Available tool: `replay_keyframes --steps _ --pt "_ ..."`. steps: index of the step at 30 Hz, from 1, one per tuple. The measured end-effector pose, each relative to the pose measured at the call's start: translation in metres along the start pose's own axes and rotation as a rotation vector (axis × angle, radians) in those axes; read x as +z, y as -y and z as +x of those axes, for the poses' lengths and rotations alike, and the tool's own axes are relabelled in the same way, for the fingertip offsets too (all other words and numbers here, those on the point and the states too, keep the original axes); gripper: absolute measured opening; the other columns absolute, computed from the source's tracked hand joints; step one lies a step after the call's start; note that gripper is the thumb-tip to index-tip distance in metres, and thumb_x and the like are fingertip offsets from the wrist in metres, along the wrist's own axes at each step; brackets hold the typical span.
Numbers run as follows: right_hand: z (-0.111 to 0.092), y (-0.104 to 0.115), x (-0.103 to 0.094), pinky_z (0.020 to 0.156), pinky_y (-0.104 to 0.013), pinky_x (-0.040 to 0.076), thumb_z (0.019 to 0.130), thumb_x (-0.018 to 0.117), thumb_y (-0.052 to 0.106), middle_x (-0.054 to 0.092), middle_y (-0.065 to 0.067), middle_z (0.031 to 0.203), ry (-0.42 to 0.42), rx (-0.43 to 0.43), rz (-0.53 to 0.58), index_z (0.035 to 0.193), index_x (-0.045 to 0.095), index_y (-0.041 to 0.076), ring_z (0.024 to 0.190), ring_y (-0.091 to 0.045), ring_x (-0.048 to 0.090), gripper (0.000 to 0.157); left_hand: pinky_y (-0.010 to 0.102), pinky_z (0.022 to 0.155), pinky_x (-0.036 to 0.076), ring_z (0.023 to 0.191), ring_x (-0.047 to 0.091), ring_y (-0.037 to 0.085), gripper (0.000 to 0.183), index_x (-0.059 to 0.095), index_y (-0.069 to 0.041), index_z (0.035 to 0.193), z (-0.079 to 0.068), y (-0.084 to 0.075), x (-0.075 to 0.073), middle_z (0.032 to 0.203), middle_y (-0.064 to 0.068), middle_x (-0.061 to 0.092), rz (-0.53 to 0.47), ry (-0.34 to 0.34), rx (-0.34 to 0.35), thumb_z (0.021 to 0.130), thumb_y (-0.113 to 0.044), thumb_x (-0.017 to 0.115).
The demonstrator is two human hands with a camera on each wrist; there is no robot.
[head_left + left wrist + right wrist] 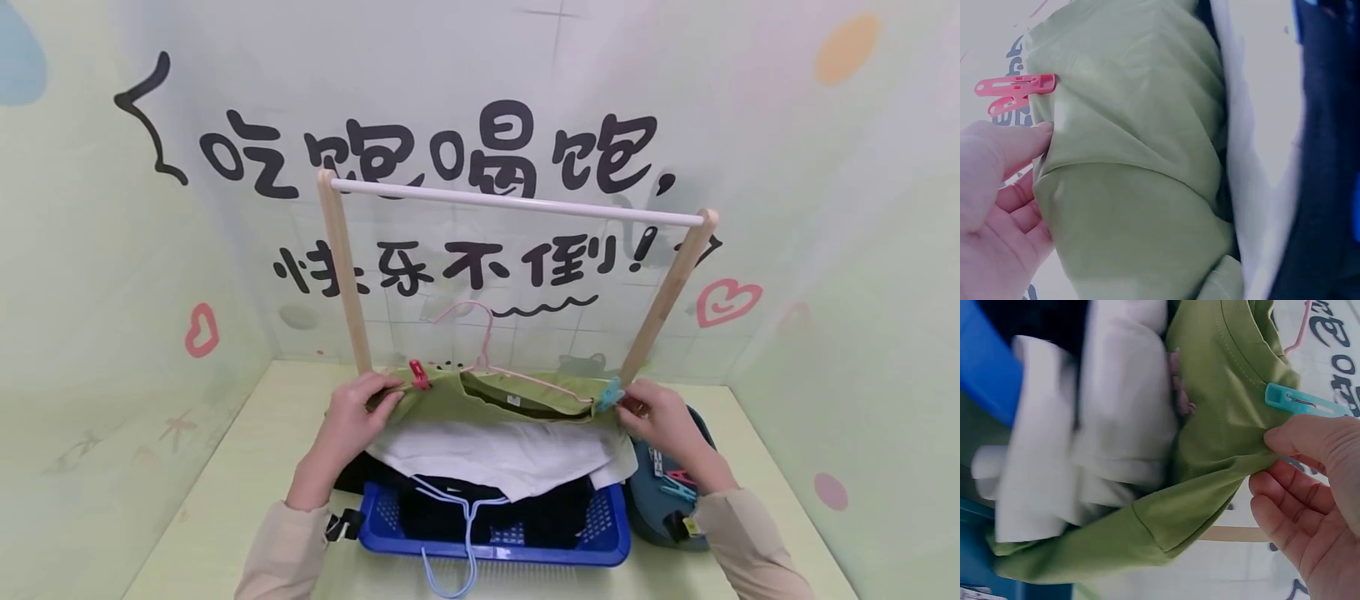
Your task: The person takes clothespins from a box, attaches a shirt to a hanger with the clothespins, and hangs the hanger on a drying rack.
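Observation:
A green shirt hangs on a pink hanger whose hook points up, held in front of the rack. My left hand pinches one shoulder of the shirt, right beside a red clothespin clipped there. At the other shoulder, my right hand pinches the fabric close to a teal clothespin. The right wrist view shows thumb and fingers on the green cloth, with the sleeve hanging below. The lower part of the shirt is hidden in the head view.
A wooden rack with a white rod stands behind the shirt. Below lie a white garment and dark clothes in a blue basket, with a light-blue hanger over its front rim. A dark teal container on the right holds several clothespins.

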State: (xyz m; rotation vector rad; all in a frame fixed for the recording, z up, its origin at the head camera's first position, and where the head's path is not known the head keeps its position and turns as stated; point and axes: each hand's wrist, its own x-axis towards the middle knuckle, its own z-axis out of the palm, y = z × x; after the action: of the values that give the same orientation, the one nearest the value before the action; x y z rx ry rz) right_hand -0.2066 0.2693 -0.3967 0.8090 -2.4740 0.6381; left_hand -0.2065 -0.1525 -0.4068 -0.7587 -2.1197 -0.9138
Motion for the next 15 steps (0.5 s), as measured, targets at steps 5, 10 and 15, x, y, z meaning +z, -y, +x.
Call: replay_keyframes --steps 5,10,15 --pt "0.008 0.003 -0.013 0.051 -0.024 0.05 0.071 0.071 -0.01 0.056 0.001 0.071 -0.03 -0.01 0.016 0.08 0.062 0.005 0.06 -0.008 0.052 0.02 0.032 0.059 0.054 0.069 0.064 0.023 0.017 0.068 0.003 0.084 0.015 -0.002 -0.003 0.08 0.013 0.067 0.018 -0.02 0.001 0.07 0.011 0.073" --pt "0.014 0.002 -0.024 0.05 -0.025 0.051 0.068 0.072 -0.014 0.059 -0.002 0.072 -0.116 -0.039 0.043 0.082 0.064 0.002 0.059 -0.01 0.054 0.023 0.033 0.061 0.054 0.072 0.064 0.023 0.012 0.069 0.003 0.089 0.036 -0.002 -0.003 0.083 0.014 0.067 0.015 -0.055 -0.003 0.077 0.004 0.07" --pt "0.022 0.0 -0.031 0.05 -0.024 0.05 0.069 0.07 -0.014 0.06 -0.003 0.071 -0.17 -0.066 0.056 0.082 0.064 0.002 0.06 -0.009 0.053 0.021 0.039 0.065 0.054 0.075 0.064 0.028 0.014 0.068 0.005 0.089 0.057 -0.007 -0.006 0.086 0.017 0.068 0.054 -0.045 -0.047 0.076 0.008 0.071"
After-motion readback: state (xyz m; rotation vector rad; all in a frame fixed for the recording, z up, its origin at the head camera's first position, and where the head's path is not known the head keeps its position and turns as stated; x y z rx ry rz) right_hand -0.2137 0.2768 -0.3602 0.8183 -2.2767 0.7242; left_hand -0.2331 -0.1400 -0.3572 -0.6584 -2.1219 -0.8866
